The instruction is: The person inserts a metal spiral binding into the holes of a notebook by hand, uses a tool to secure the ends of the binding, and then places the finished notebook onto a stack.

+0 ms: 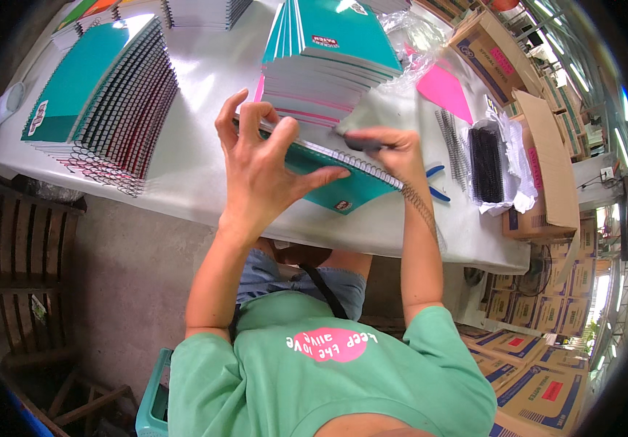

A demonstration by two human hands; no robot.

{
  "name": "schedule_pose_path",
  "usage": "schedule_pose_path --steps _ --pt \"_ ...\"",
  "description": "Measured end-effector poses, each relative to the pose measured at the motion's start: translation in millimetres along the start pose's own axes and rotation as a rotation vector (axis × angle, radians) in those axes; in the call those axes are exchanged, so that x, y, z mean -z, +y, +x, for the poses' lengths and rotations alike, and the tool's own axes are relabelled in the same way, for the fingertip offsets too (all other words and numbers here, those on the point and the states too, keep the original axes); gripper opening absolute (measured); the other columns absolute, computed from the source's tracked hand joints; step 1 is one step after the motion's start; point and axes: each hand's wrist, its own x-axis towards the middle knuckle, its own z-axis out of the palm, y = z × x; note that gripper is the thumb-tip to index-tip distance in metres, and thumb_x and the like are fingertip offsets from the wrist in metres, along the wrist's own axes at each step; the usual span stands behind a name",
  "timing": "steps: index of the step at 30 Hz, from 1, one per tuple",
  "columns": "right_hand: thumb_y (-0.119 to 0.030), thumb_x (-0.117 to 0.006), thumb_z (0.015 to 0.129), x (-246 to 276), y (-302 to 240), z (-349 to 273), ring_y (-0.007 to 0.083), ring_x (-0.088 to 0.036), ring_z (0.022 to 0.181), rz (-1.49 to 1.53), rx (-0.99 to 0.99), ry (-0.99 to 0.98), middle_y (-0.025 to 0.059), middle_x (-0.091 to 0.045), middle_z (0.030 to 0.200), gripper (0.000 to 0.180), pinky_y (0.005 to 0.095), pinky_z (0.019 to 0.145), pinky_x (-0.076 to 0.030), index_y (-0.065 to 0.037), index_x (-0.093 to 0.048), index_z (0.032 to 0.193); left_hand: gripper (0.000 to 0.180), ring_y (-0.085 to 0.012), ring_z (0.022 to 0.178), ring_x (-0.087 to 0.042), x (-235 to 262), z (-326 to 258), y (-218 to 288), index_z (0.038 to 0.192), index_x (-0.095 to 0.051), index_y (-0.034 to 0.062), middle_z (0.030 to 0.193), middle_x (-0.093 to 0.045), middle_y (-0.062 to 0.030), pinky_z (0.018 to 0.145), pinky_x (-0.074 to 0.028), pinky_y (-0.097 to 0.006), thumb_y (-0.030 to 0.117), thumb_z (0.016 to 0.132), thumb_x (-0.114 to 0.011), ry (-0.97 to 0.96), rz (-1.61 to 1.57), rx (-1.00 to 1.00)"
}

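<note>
Head view: two hands (pixel 263 167), one notebook (pixel 343 186).

Brown cardboard boxes (pixel 539 167) with pink labels at right table edge; more stacked boxes (pixel 539 379) with red labels, near right.

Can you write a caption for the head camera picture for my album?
Left hand steadies a teal notebook while the right hand works its spiral wire.

bright daylight, glare on the white table (pixel 204 80), soft shadows, fisheye bending at dark rim, sharp centre
</note>
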Motion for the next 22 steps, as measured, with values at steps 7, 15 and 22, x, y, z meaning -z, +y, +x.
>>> schedule_pose_path --steps 7,15,22 --pt "0.013 -0.058 0.070 -5.0 15.2 6.2 0.0327 -0.066 0.089 0.379 0.248 -0.039 0.0235 -0.067 0.092 0.025 0.0426 0.082 -0.053 0.001 -0.069 0.088 0.062 -0.0429 0.126 -0.024 -0.9 5.7 -2.9 0.074 -0.055 0.0053 0.114 -0.042 -0.0152 0.102 -0.026 -0.055 0.052 0.046 -0.084 0.025 -0.063 -0.041" --pt "0.008 -0.065 0.065 -14.2 -8.0 18.9 0.0260 -0.067 0.087 0.381 0.186 -0.077 0.0192 -0.069 0.092 0.025 0.0338 0.081 -0.053 0.003 -0.070 0.089 0.066 -0.0381 0.118 -0.034 -7.9 4.9 -15.8 0.078 -0.053 0.0066 0.120 -0.035 -0.0172 0.091 -0.038 -0.048 0.051 0.042 -0.086 0.027 -0.251 0.070" --pt "-0.022 -0.074 0.073 -8.0 5.4 26.6 0.0365 -0.066 0.090 0.371 0.358 -0.313 0.0196 -0.069 0.092 0.027 0.0466 0.085 -0.051 -0.001 -0.071 0.089 0.065 -0.0333 0.112 -0.036 -13.2 -1.2 -21.4 0.082 -0.055 0.0088 0.117 -0.035 -0.0168 0.084 -0.041 -0.044 0.051 0.043 -0.087 0.068 -0.327 0.115"
